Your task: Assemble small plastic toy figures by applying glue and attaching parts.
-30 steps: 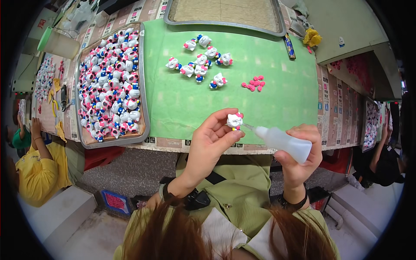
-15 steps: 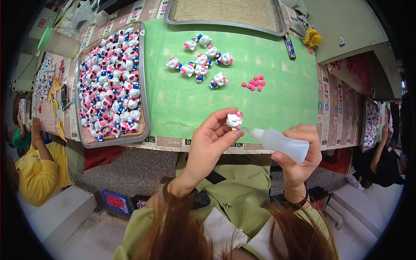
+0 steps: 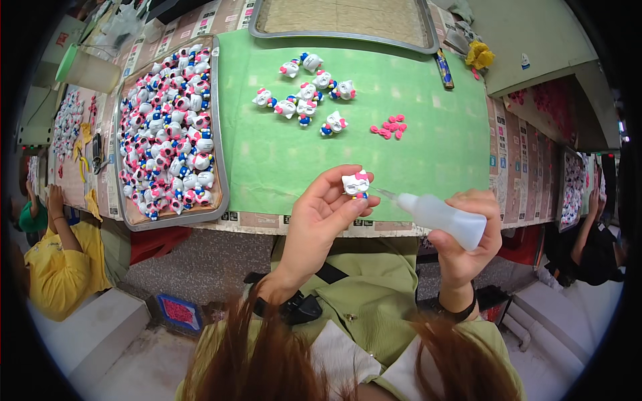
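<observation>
Between the thumb and fingers of my left hand (image 3: 319, 208) is a small white cat figurine (image 3: 356, 183) with a pink bow and a blue body. My right hand (image 3: 471, 234) grips a translucent squeeze bottle (image 3: 447, 218), tilted so its thin nozzle points at the figurine. A small gap shows between the nozzle tip and the figurine. Beyond my hands, several more cat figurines (image 3: 306, 108) lie in a loose group on the green mat (image 3: 428, 167). Right of them is a little pile of pink bow-shaped pieces (image 3: 388, 127).
At left stands a metal tray (image 3: 224, 194) heaped with cat figurines. Another metal tray (image 3: 348, 41) lies at the far edge. A dark blue tube (image 3: 444, 69) and a yellow crumpled cloth (image 3: 480, 55) are far right. A person in yellow (image 3: 63, 267) sits at left.
The bottle's nozzle has drawn back slightly from the figurine, moving right. My left hand has turned the figurine a little and shifted slightly left.
</observation>
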The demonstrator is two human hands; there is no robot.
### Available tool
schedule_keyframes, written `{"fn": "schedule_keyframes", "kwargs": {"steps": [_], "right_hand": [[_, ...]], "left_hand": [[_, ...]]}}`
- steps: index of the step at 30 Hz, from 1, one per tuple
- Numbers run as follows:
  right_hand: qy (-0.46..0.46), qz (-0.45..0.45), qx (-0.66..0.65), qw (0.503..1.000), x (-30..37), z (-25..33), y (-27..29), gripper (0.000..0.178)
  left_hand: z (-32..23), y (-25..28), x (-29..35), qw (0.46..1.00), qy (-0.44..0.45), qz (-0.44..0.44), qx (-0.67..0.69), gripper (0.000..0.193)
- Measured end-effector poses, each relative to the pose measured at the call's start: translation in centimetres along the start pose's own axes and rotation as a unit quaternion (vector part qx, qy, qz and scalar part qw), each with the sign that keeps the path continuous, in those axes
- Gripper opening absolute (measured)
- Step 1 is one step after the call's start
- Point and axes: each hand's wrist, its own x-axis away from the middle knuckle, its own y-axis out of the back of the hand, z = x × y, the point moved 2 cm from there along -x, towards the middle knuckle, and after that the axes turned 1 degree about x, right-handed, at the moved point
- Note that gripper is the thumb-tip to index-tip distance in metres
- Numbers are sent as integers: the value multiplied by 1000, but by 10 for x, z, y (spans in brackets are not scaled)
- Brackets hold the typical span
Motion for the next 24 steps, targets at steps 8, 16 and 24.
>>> {"fn": "schedule_keyframes", "kwargs": {"steps": [8,16,24], "right_hand": [[2,-1,-5,1000,-1,-1,-2,40],[14,9,19,1000,-2,0,1,40],[-171,-122,-137,968,-13,-23,6,32]], "left_hand": [[-2,-2,2,1000,0,-3,3,38],[-3,-1,2,1000,-12,5,0,36],[-3,2,0,999,-23,-23,-8,35]]}}
